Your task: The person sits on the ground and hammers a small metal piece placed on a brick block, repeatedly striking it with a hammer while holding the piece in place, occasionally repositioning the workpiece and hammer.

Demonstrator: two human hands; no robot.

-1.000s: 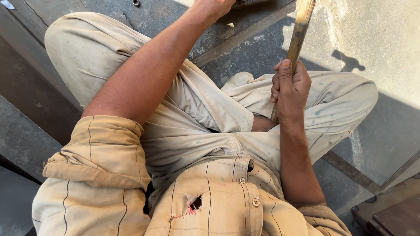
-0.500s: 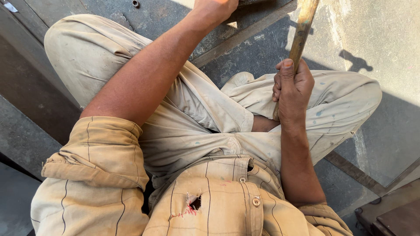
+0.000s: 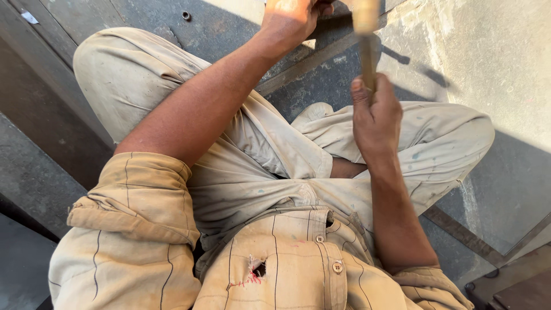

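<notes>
left hand [image 3: 290, 17] outstretched; right hand [image 3: 376, 115] fisted

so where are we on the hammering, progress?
Done: nothing finished shows; the grey slab bears no visible mark. In hand: the right hand is closed around a wooden handle that runs up out of view, and the left hand presses something at the top edge, mostly cut off. Left: cannot tell, the worked spot is out of view.

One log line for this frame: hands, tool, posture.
right hand: grips wooden handle, upright | left hand: stretched forward at top edge, contents hidden | posture: seated cross-legged on grey metal floor
</notes>
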